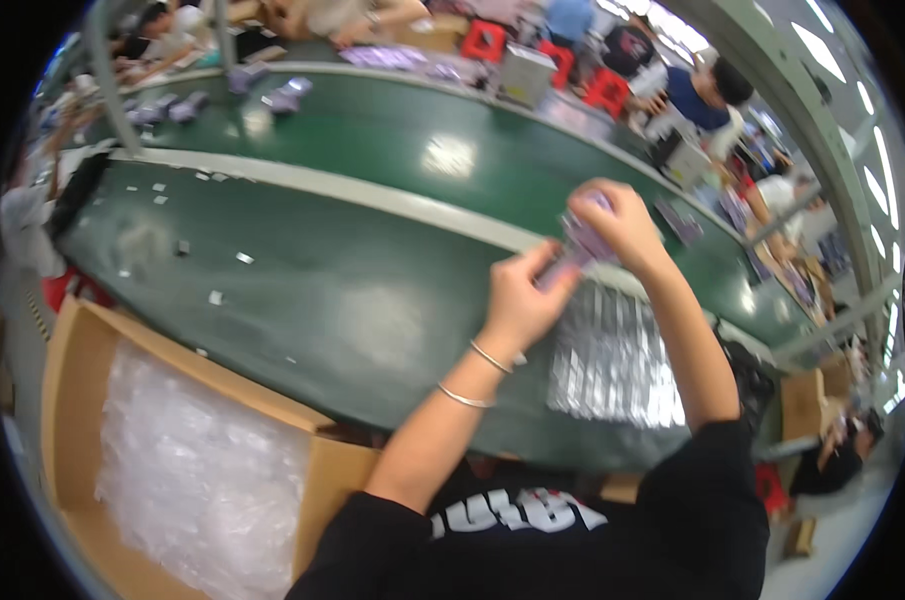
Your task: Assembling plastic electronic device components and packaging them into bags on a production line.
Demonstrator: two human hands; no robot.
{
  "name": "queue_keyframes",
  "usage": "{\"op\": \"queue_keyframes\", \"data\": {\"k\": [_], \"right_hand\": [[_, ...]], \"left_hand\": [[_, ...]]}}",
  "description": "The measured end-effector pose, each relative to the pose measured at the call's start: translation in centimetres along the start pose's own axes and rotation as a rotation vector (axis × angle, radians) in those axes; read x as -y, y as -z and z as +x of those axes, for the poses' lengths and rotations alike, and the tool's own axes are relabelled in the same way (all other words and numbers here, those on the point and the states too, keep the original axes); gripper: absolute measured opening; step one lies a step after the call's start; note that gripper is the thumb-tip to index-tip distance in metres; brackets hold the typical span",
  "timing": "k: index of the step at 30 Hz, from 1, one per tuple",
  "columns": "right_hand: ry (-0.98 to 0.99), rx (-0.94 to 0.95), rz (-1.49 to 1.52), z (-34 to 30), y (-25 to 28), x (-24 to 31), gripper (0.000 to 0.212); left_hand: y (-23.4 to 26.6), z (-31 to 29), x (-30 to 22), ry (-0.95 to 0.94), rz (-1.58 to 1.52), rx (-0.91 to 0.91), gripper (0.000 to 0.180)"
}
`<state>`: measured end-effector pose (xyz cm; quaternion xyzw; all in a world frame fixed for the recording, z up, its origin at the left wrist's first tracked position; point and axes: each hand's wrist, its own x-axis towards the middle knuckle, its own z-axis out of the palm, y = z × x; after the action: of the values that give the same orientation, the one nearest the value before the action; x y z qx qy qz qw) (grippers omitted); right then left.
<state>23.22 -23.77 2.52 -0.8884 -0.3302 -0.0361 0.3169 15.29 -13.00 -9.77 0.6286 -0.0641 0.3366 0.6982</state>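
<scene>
Both hands are raised over the near green worktop, closed on one small purple item (585, 243). Its kind is too blurred to make out. My left hand (524, 298) grips its lower end with the thumb on top, and two thin bangles circle that wrist. My right hand (620, 222) pinches its upper end, a little farther away and to the right. Just below the hands, a row of shiny silver-clear packets (612, 355) lies side by side on the worktop.
An open cardboard box (64, 400) full of clear plastic bags (202, 470) stands at lower left. Beyond a pale rail (372, 195) runs a green conveyor belt (372, 120) carrying purple items (287, 95). White scraps (244, 258) dot the worktop. Metal posts rise left and right; people work across.
</scene>
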Motion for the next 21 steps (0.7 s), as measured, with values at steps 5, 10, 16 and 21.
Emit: {"op": "queue_keyframes", "data": {"k": [5, 10, 16, 21], "right_hand": [[-0.068, 0.005, 0.349, -2.4, 1.1, -0.7, 0.031], [-0.058, 0.019, 0.509, -2.0, 0.4, -2.2, 0.028], [-0.024, -0.166, 0.088, -4.0, 0.2, 1.1, 0.031], [0.054, -0.086, 0.311, -8.2, 1.5, 2.5, 0.065]], "left_hand": [[-0.4, -0.9, -2.8, -0.047, 0.115, 0.091, 0.037], [-0.4, -0.6, -2.4, -0.103, 0.154, 0.070, 0.033], [-0.3, 0.3, 0.7, 0.091, -0.041, 0.109, 0.028], [0.5, 1.3, 1.8, 0.162, -0.581, 0.146, 0.050]]}}
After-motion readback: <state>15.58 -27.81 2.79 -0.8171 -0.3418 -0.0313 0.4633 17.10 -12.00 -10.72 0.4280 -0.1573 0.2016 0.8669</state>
